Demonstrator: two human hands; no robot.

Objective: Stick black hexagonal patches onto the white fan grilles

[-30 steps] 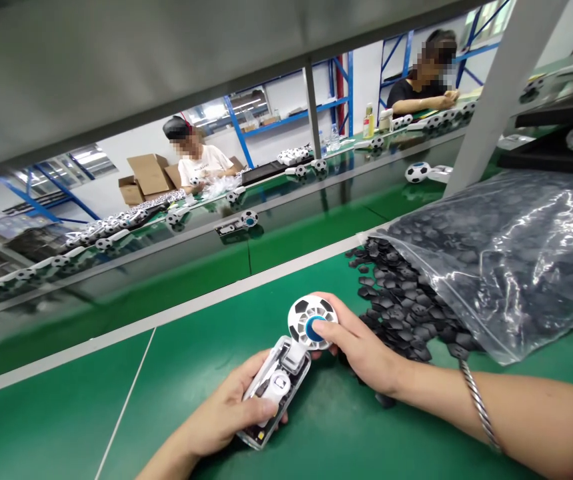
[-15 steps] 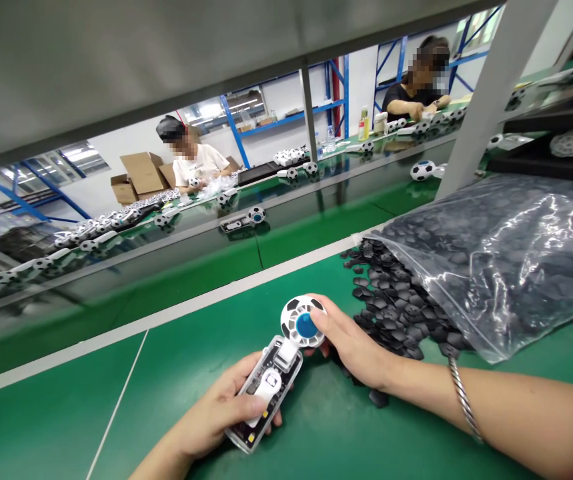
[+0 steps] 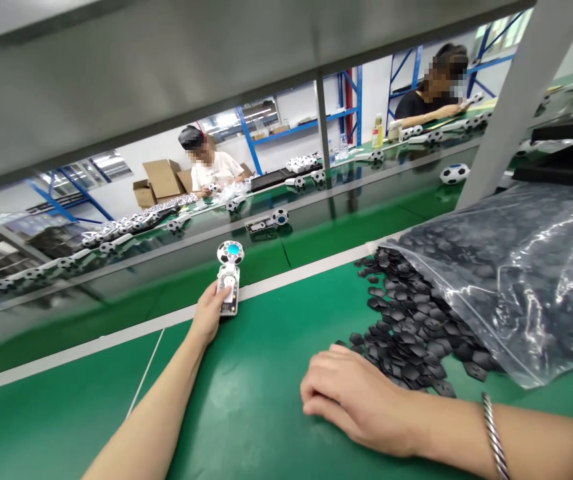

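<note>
My left hand (image 3: 209, 313) is stretched far out over the green bench and grips the clear handle of a small football-patterned fan (image 3: 229, 273) with a blue centre; the fan's head reaches over the white edge strip toward the conveyor belt (image 3: 176, 267). My right hand (image 3: 353, 397) rests palm down on the green mat, fingers curled loosely together, beside a heap of small black plastic pieces (image 3: 406, 327). I see nothing in the right hand. A metal bangle sits on that wrist.
A big clear bag (image 3: 506, 267) full of the black pieces lies at the right, spilling onto the mat. More football fans ride the belt and line the far bench, where two other people work. A grey post (image 3: 511, 100) stands at the right, a shelf overhead.
My left hand has carried the fan from in front of me out to the belt's edge. My right hand let go of the fan's head and dropped to the mat by the black pieces.
</note>
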